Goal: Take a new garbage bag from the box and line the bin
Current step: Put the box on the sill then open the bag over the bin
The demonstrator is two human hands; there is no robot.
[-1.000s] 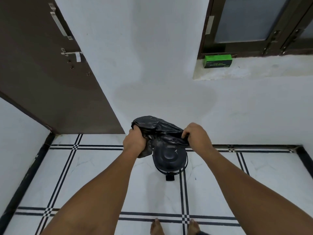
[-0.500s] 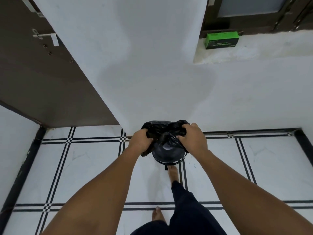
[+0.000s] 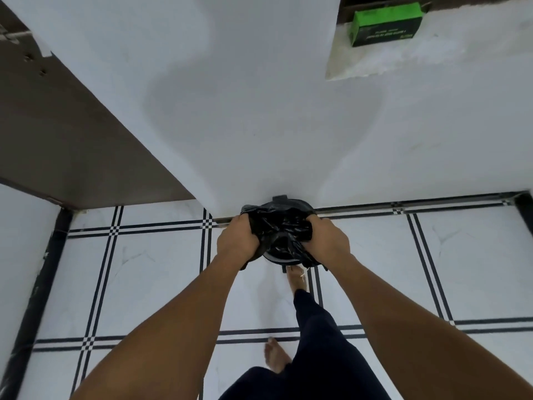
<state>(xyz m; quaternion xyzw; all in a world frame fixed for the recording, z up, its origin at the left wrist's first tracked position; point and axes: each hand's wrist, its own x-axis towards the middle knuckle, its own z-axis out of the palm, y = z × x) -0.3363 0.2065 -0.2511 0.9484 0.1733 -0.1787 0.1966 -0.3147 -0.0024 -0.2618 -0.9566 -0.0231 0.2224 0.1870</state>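
A crumpled black garbage bag (image 3: 281,228) is bunched over the mouth of a small round black bin (image 3: 291,205) that stands on the floor against the white wall. My left hand (image 3: 238,241) grips the bag's left side. Gripping its right side is my right hand (image 3: 327,241). Only the bin's back rim, its raised lid and a strip of the front rim show. A green and black box (image 3: 385,24) lies on the window ledge at the upper right.
A brown door (image 3: 57,134) stands open at the left. White floor tiles with black lines (image 3: 144,272) surround the bin. My right foot (image 3: 297,280) is planted just in front of the bin, my left foot (image 3: 275,357) further back.
I have stepped closer and leaned over the bin. Both hands have brought the bag down onto the bin's mouth, and my right foot has come forward to its pedal.
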